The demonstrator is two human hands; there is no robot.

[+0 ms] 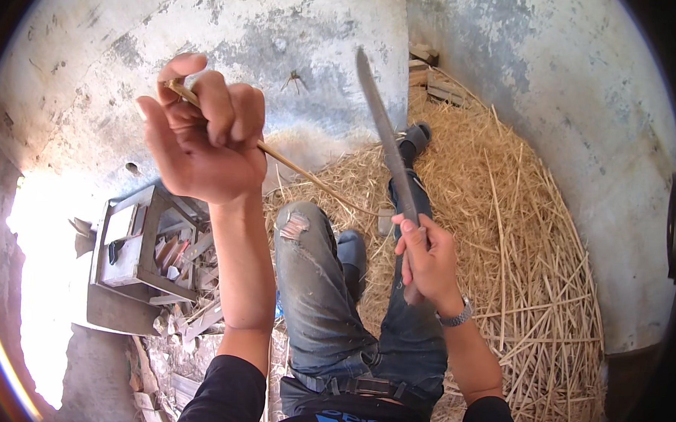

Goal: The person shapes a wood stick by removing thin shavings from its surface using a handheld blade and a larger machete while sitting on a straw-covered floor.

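My left hand [212, 149] is raised at the upper left, its fingers curled around a thin wooden stick [313, 178]. One end of the stick pokes out near the index fingertip. The rest slopes down to the right from behind the hand, past my raised knee. On the right, my right hand [431, 264] grips the handle of a long, narrow machete [387, 130], thumb along its side. The dull grey blade points up and slightly left, apart from the stick. Part of the handle is hidden by my fingers.
Straw and split strips [533, 242] pile up at the right, against a worn plaster wall [555, 85]. A wooden cabinet [148, 248] with loose items lies at the left, near scattered wood scraps [201, 326]. My legs [312, 278] stretch forward between them.
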